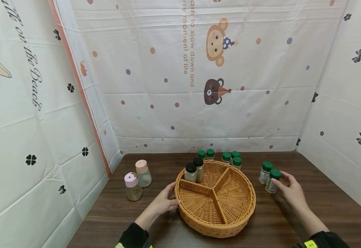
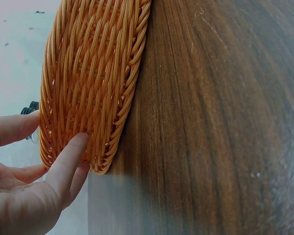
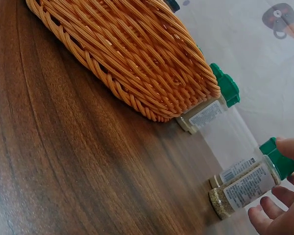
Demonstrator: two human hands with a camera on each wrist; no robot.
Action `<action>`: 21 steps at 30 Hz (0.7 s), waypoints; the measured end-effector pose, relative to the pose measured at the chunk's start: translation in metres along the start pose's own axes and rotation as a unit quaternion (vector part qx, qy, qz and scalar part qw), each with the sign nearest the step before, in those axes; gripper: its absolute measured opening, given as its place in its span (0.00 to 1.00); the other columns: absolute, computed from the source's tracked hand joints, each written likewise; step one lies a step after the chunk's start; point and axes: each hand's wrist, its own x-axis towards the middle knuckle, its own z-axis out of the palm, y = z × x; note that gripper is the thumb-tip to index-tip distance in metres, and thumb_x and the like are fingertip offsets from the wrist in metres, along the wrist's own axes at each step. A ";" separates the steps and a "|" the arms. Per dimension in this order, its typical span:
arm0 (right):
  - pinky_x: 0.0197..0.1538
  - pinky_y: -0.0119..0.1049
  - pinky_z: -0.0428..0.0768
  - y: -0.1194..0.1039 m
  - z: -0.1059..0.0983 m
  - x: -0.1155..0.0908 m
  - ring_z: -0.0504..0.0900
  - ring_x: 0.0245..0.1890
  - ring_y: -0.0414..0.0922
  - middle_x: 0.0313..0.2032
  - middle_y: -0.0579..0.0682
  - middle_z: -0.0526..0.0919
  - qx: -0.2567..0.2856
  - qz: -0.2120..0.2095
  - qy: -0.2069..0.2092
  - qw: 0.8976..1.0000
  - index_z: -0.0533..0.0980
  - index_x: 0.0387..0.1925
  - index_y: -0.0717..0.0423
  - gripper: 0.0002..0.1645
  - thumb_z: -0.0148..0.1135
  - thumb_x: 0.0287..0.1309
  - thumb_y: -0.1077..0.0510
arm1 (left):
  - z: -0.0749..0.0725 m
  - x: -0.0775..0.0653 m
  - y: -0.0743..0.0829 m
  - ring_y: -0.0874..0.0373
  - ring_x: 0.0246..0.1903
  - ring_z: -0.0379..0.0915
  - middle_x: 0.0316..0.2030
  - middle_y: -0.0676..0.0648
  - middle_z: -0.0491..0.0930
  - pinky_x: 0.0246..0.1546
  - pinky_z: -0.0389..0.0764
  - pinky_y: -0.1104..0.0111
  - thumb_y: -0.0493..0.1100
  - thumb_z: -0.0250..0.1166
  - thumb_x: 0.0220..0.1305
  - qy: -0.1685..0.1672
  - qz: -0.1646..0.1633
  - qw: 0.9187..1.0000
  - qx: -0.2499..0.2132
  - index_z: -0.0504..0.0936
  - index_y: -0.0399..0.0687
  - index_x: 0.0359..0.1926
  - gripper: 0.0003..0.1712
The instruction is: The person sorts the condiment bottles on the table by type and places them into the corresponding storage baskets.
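My left hand (image 1: 164, 200) holds the left side of a round wicker basket (image 1: 216, 231). In the left wrist view, fingertips lie against its woven outer wall (image 2: 88, 73) and one digit touches the rim. Wicker dividers split the basket into three compartments; two black-lidded jars, one a glass jar (image 1: 190, 175), stand in the back left one. At the right, my right hand (image 1: 292, 191) grips the green lid of a small labelled spice jar (image 1: 271, 186), which stands nearly upright. A second green-lidded jar (image 1: 264, 176) is close beside it, partly hidden in the right wrist view.
Several green-lidded jars (image 1: 226, 157) stand behind the basket, partly hidden by it. On the left are a purple-lidded jar (image 1: 133, 191) and a pink-lidded jar (image 1: 144, 177). Printed white cloth (image 1: 155, 117) hangs around the brown wooden table (image 1: 158, 234).
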 end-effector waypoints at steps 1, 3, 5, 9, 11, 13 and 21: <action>0.60 0.51 0.78 0.000 0.000 0.000 0.61 0.70 0.71 0.70 0.77 0.57 -0.006 -0.004 -0.002 1.000 0.49 0.74 0.71 0.46 0.52 0.73 0.44 | 0.000 0.000 0.000 0.28 0.72 0.51 0.76 0.27 0.42 0.56 0.82 0.52 0.29 0.60 0.67 -0.002 0.003 1.000 -0.002 0.47 0.37 0.77 0.44; 0.57 0.50 0.81 0.001 0.000 0.000 0.62 0.69 0.72 0.69 0.78 0.57 -0.019 -0.015 -0.006 1.000 0.49 0.74 0.73 0.46 0.52 0.73 0.44 | 0.000 0.000 -0.001 0.27 0.72 0.50 0.76 0.26 0.42 0.56 0.82 0.51 0.28 0.60 0.67 -0.008 0.008 1.000 -0.005 0.46 0.36 0.77 0.45; 0.59 0.52 0.79 0.001 0.000 0.001 0.61 0.69 0.73 0.70 0.78 0.56 -0.018 -0.014 -0.015 1.000 0.48 0.74 0.73 0.47 0.51 0.73 0.44 | 0.000 0.000 -0.001 0.27 0.72 0.50 0.76 0.26 0.41 0.56 0.82 0.51 0.28 0.59 0.67 -0.010 0.010 1.000 -0.007 0.46 0.36 0.77 0.45; 0.68 0.65 0.66 0.001 0.001 0.003 0.58 0.70 0.73 0.70 0.79 0.54 -0.010 -0.008 -0.026 1.000 0.45 0.74 0.73 0.47 0.50 0.73 0.44 | 0.000 0.000 -0.001 0.27 0.72 0.50 0.76 0.26 0.42 0.56 0.82 0.51 0.28 0.60 0.67 -0.010 0.011 1.000 -0.005 0.46 0.36 0.77 0.45; 0.69 0.65 0.64 0.001 0.002 0.004 0.57 0.70 0.73 0.70 0.79 0.54 -0.009 -0.006 -0.028 1.000 0.45 0.74 0.73 0.47 0.50 0.74 0.45 | 0.000 0.000 -0.001 0.27 0.72 0.50 0.76 0.27 0.41 0.56 0.82 0.51 0.28 0.60 0.67 -0.010 0.011 1.000 -0.006 0.46 0.36 0.77 0.45; 0.69 0.65 0.64 0.001 0.002 0.004 0.58 0.70 0.73 0.70 0.79 0.55 -0.011 -0.007 -0.028 1.000 0.45 0.74 0.74 0.46 0.50 0.74 0.46 | 0.000 0.000 0.000 0.27 0.72 0.50 0.76 0.27 0.41 0.56 0.82 0.51 0.28 0.60 0.67 -0.009 0.010 1.000 -0.006 0.45 0.36 0.77 0.45; 0.66 0.64 0.69 0.002 0.002 0.003 0.61 0.68 0.74 0.68 0.80 0.57 -0.018 -0.020 -0.025 0.999 0.47 0.73 0.75 0.45 0.51 0.74 0.48 | 0.001 0.000 0.000 0.27 0.72 0.50 0.76 0.26 0.42 0.56 0.82 0.52 0.28 0.60 0.66 -0.006 0.008 1.000 -0.005 0.46 0.36 0.77 0.45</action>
